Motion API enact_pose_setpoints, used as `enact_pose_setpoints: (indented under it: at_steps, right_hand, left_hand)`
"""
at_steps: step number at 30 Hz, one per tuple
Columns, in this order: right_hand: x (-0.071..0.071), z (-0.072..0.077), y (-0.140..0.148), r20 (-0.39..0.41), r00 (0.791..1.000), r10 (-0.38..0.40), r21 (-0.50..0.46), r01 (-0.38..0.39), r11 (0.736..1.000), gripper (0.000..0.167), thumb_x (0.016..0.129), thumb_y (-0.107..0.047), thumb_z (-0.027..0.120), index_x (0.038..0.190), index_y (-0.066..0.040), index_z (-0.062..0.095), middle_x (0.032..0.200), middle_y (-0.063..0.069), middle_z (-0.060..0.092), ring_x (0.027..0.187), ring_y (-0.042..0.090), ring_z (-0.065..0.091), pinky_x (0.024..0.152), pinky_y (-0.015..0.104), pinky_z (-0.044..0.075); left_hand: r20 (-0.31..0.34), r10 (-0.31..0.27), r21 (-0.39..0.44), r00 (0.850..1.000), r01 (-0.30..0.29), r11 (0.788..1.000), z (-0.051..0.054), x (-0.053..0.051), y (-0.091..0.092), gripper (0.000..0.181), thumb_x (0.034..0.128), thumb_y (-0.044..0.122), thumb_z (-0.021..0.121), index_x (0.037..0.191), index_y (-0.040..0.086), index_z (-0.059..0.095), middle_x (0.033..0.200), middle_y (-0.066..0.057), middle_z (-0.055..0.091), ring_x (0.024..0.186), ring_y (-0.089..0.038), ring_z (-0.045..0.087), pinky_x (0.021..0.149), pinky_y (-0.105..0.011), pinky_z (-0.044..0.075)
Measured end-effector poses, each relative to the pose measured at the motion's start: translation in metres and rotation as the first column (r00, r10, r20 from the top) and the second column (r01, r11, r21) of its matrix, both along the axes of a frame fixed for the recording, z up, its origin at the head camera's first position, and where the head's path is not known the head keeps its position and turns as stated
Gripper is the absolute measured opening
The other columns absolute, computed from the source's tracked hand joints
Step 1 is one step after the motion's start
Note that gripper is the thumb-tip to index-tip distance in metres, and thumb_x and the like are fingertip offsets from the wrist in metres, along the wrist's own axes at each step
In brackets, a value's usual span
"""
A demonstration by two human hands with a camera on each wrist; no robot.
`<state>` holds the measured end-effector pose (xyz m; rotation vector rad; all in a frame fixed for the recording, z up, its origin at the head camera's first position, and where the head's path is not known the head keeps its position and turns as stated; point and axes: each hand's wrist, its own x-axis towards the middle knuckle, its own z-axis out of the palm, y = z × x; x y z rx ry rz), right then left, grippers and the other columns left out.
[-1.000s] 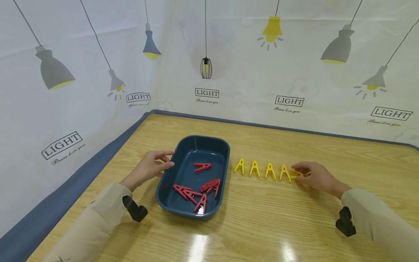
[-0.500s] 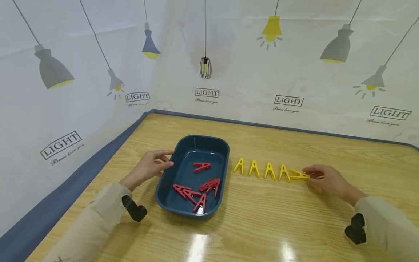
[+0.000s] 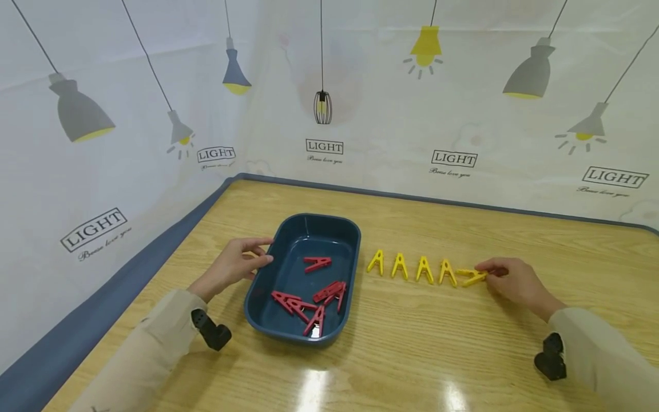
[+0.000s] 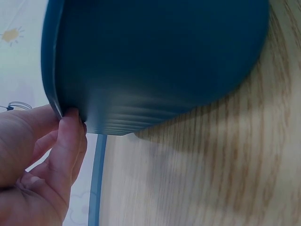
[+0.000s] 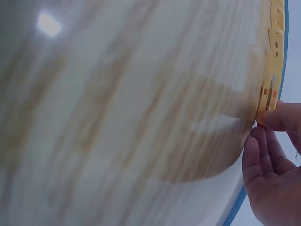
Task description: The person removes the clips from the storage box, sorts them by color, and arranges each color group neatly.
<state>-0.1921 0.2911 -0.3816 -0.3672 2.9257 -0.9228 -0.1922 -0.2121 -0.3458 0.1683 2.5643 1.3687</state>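
Note:
The left hand [image 3: 234,266] grips the left rim of a dark blue tray [image 3: 251,320]; in the left wrist view, the thumb and fingers of that hand [image 4: 44,150] pinch the tray's wall [image 4: 141,56]. Several red clips [image 3: 317,263] lie inside the tray. To its right, four yellow clips [image 3: 400,266] stand in a row with their legs toward the near side. At the row's right end the right hand [image 3: 520,286] pinches a sideways yellow clip [image 3: 473,277] by its right end. The right wrist view shows this hand [image 5: 275,165] at the end of the clip [image 5: 270,89].
A wooden table [image 3: 412,349] carries everything. Behind and left of it hangs a pale cloth [image 3: 370,114] printed with lamps, with a blue border [image 3: 401,197] along the table's edge. A black camera mount sits on each wrist.
The right hand first moved right, away from the row's end, then slightly back left. The sideways yellow clip shifted right and turned. The left hand and tray stayed nearly still.

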Motion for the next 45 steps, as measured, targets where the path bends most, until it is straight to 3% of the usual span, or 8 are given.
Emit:
enact_pose_setpoints:
  at_steps: [7, 16, 24, 28, 45]
  right_hand:
    - [-0.001, 0.001, 0.004, 0.042, 0.999, -0.033, -0.003, 0.033, 0.999, 0.025, 0.084, 0.000, 0.053, 0.106, 0.008, 0.059, 0.101, 0.025, 0.057, 0.085, 0.033, 0.055, 0.068, 0.041, 0.047]
    - [0.009, 0.003, 0.005, 0.066, 0.988, -0.139, -0.085, 0.144, 0.986, 0.038, 0.087, -0.020, 0.057, 0.110, 0.010, 0.054, 0.101, 0.024, 0.057, 0.086, 0.032, 0.055, 0.063, 0.027, 0.047]
    - [0.009, -0.002, -0.006, 0.073, 0.979, -0.190, -0.095, 0.196, 0.976, 0.050, 0.085, -0.032, 0.059, 0.110, 0.011, 0.054, 0.099, 0.023, 0.058, 0.082, 0.026, 0.055, 0.064, 0.029, 0.045]
    - [0.008, -0.003, -0.008, 0.078, 0.979, -0.191, -0.099, 0.198, 0.975, 0.050, 0.084, -0.031, 0.061, 0.109, 0.012, 0.054, 0.096, 0.022, 0.059, 0.079, 0.022, 0.056, 0.062, 0.027, 0.046]
    - [0.003, -0.001, -0.015, 0.076, 0.989, -0.129, -0.095, 0.136, 0.986, 0.036, 0.086, -0.010, 0.057, 0.113, 0.013, 0.051, 0.102, 0.026, 0.056, 0.089, 0.036, 0.055, 0.068, 0.037, 0.049]
  left_hand:
    - [-0.010, -0.011, 0.001, 1.000, 0.011, 1.000, -0.001, 0.000, 0.001, 0.046, 0.0869, 0.019, 0.058, 0.130, 0.008, 0.045, 0.095, -0.013, 0.055, 0.082, -0.020, 0.061, 0.062, -0.033, 0.051]
    - [-0.011, -0.015, 0.001, 1.000, 0.015, 1.000, -0.001, -0.001, -0.002, 0.047, 0.0875, 0.019, 0.057, 0.131, 0.008, 0.043, 0.097, -0.014, 0.055, 0.082, -0.021, 0.061, 0.062, -0.033, 0.051]
    - [-0.010, -0.011, 0.004, 1.000, 0.011, 1.000, 0.000, 0.000, -0.002, 0.047, 0.0871, 0.019, 0.057, 0.131, 0.007, 0.044, 0.096, -0.013, 0.055, 0.086, -0.025, 0.061, 0.062, -0.033, 0.051]
    - [-0.004, -0.009, 0.011, 1.000, 0.009, 1.000, 0.000, 0.000, -0.001, 0.047, 0.0870, 0.018, 0.057, 0.131, 0.007, 0.044, 0.095, -0.013, 0.055, 0.086, -0.025, 0.061, 0.062, -0.033, 0.051]
    - [-0.003, -0.004, 0.002, 1.000, 0.004, 1.000, 0.000, -0.001, -0.001, 0.047, 0.0867, 0.020, 0.058, 0.131, 0.008, 0.045, 0.095, -0.013, 0.055, 0.084, -0.021, 0.061, 0.062, -0.033, 0.051]
